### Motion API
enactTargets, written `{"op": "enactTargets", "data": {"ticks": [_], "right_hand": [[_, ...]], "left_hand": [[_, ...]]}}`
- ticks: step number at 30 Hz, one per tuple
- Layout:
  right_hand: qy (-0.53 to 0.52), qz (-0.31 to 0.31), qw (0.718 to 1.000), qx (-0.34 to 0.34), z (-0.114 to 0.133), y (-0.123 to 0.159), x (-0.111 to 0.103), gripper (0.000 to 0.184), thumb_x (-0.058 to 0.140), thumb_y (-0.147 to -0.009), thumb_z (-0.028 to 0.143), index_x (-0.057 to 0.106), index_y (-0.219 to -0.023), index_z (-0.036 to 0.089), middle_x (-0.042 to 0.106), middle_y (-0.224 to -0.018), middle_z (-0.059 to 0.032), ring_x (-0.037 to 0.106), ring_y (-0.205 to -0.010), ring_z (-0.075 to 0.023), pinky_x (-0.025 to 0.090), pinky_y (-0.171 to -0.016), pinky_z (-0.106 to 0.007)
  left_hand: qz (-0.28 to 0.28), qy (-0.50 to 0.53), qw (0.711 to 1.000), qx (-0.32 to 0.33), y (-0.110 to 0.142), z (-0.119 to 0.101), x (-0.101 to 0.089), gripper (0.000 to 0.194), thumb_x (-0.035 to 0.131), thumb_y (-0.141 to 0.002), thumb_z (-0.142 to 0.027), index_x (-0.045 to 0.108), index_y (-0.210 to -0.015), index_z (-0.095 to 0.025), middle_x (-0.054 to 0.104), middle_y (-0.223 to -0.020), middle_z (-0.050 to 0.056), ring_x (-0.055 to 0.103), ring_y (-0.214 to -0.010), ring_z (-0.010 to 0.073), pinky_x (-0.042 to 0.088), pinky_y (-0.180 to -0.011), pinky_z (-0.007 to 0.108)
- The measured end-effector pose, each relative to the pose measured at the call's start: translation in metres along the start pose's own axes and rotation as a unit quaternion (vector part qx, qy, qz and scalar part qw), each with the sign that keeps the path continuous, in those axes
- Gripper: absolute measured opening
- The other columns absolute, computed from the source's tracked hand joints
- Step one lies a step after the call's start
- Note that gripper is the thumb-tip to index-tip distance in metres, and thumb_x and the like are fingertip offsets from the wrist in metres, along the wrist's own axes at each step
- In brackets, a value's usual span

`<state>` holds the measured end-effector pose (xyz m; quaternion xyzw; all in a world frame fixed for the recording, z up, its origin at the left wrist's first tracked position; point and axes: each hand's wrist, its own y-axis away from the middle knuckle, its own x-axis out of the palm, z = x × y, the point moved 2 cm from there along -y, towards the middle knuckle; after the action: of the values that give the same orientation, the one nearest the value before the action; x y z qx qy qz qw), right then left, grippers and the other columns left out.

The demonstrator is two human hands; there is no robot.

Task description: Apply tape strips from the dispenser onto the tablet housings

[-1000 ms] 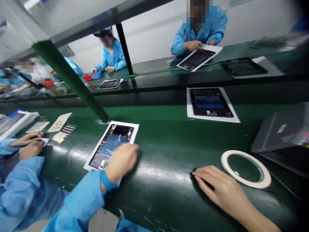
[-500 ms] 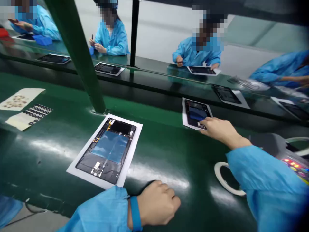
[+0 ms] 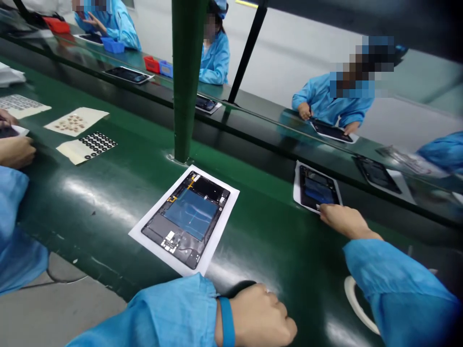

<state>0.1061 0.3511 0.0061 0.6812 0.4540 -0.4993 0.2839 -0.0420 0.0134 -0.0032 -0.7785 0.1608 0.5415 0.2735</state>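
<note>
the left hand point(image 3: 261, 315) is curled up by the table point(image 3: 267, 241). the right hand point(image 3: 343, 220) touches the far tablet point(image 3: 319, 187); i cannot tell if it grips.

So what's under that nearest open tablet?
A white sheet sticks out around the open tablet, on the green table. The sheet's middle is covered, so I can't see it.

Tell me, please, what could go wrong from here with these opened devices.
The right hand is at the near edge of the far device, so a slip might scratch exposed parts. The left sleeve is close to the nearer sheet and could drag it, along with the device on it.
</note>
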Motion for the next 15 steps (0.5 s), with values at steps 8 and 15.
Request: {"op": "enactTargets", "data": {"ticks": [8,15], "right_hand": [[-0.022,-0.007,0.999,-0.024,0.027,-0.011,-0.048,0.026,0.048,-0.086,0.014,0.054,-0.061,0.02,0.057,-0.052,-0.0056,0.051,-0.037,-0.0119,0.023,-0.042,-0.025],[-0.077,-0.003,0.995,-0.07,0.156,0.096,-0.108,0.018,0.048,-0.078,0.009,0.044,-0.067,0.024,0.05,-0.053,0.0015,0.049,-0.041,-0.0151,0.029,-0.044,-0.029]], "left_hand": [[-0.008,-0.011,1.0,-0.004,0.001,0.0,0.005,0.021,0.068,-0.076,-0.032,0.055,-0.068,-0.017,0.062,-0.066,0.0,0.059,-0.058,0.0146,0.034,-0.045,0.029],[-0.22,0.032,0.974,0.031,0.002,-0.007,-0.028,0.022,0.05,-0.084,-0.028,0.055,-0.064,-0.021,0.044,-0.049,-0.004,0.043,-0.047,0.0108,0.027,-0.045,0.028]]}}
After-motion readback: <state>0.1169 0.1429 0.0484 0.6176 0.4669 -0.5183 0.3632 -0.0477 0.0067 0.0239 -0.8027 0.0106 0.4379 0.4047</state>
